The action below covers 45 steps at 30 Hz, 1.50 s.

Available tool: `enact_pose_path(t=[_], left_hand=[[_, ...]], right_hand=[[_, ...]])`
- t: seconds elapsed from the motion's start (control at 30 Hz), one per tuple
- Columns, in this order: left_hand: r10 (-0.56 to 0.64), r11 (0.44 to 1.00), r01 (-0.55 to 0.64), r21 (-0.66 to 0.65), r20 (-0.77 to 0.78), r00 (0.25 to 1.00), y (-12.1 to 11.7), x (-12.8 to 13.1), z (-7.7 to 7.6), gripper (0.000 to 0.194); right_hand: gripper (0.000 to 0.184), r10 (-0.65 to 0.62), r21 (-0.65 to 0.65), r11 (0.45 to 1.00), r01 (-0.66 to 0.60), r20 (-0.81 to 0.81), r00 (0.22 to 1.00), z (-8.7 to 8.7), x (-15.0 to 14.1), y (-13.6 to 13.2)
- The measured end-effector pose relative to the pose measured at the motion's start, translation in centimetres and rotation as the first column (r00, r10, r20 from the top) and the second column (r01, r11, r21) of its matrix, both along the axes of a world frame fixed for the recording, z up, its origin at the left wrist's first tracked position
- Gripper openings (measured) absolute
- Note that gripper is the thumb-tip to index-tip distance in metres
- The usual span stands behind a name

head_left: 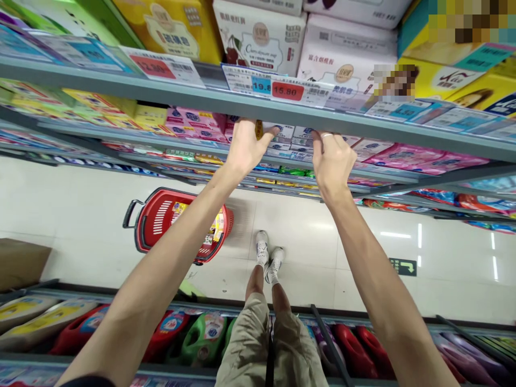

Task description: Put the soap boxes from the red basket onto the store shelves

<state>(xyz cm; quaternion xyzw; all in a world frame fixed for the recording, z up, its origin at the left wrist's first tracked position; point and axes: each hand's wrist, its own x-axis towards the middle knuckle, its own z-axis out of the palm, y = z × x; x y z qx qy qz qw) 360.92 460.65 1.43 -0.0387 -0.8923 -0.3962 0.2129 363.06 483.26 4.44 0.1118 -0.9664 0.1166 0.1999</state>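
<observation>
My left hand (pixel 245 149) reaches under the upper shelf's front edge, thumb stretched out to the right and the other fingertips hidden. Its thumb lies against or just in front of small white boxes (pixel 282 131) on the shelf below. Close to that hand are pink soap packs (pixel 196 123). My right hand (pixel 334 161), with a ring on one finger, is at the right end of the white boxes. Its fingers are bent forward, and their tips are behind the shelf edge, so I cannot tell whether it grips anything.
The upper shelf edge (pixel 193 97) with price tags runs above both hands, carrying boxed soaps (pixel 258 40). A red shopping basket (pixel 151 226) with some packs inside stands on the floor left of my feet. Behind me a low shelf holds detergent bottles (pixel 203 336); a cardboard box (pixel 22 262) sits far left.
</observation>
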Motion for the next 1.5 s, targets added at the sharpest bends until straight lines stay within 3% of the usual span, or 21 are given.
enact_pose_path(t=[0.13, 0.27, 0.4, 0.53, 0.77, 0.97, 1.3, 1.5], left_hand=[[0.118, 0.993, -0.117, 0.020, -0.018, 0.993, 1.6, 4.0, 0.9, 0.044], [0.037, 0.993, -0.027, -0.116, 0.084, 0.996, 5.1, 6.7, 0.2, 0.034], [-0.044, 0.940, 0.107, -0.325, 0.197, 0.979, 7.1, 5.3, 0.2, 0.035], [-0.075, 0.840, 0.223, -0.495, 0.300, 0.951, 6.8, 3.5, 1.5, 0.038], [-0.050, 0.765, 0.259, -0.589, 0.347, 0.937, 6.4, 2.7, 2.8, 0.041], [-0.051, 0.770, 0.261, -0.582, 0.352, 0.935, 6.2, 2.3, 3.2, 0.043], [-0.077, 0.878, 0.225, -0.423, 0.338, 0.938, 6.4, 2.8, 1.9, 0.041], [-0.101, 0.884, 0.242, -0.401, 0.342, 0.934, 5.9, 3.2, 1.9, 0.043]], right_hand=[[0.045, 0.051, -0.088, 0.995, -0.054, -0.035, 0.998, -1.1, 2.9, 0.5], [0.042, 0.056, -0.062, 0.997, -0.053, 0.059, 0.997, -2.8, 3.9, 1.0], [0.045, 0.048, 0.025, 0.998, -0.052, 0.152, 0.987, -2.9, 2.4, 1.3], [0.048, 0.078, 0.124, 0.986, -0.108, 0.224, 0.972, -1.9, 0.9, 1.4], [0.045, 0.115, 0.271, 0.942, -0.198, 0.294, 0.949, -0.5, -0.3, 2.2], [0.042, 0.169, 0.330, 0.899, -0.288, 0.344, 0.924, 0.4, -0.8, 2.5], [0.045, 0.119, 0.217, 0.955, -0.204, 0.352, 0.929, 0.9, -0.5, 2.0], [0.046, 0.095, 0.197, 0.966, -0.166, 0.326, 0.941, 0.0, 0.3, 2.1]])
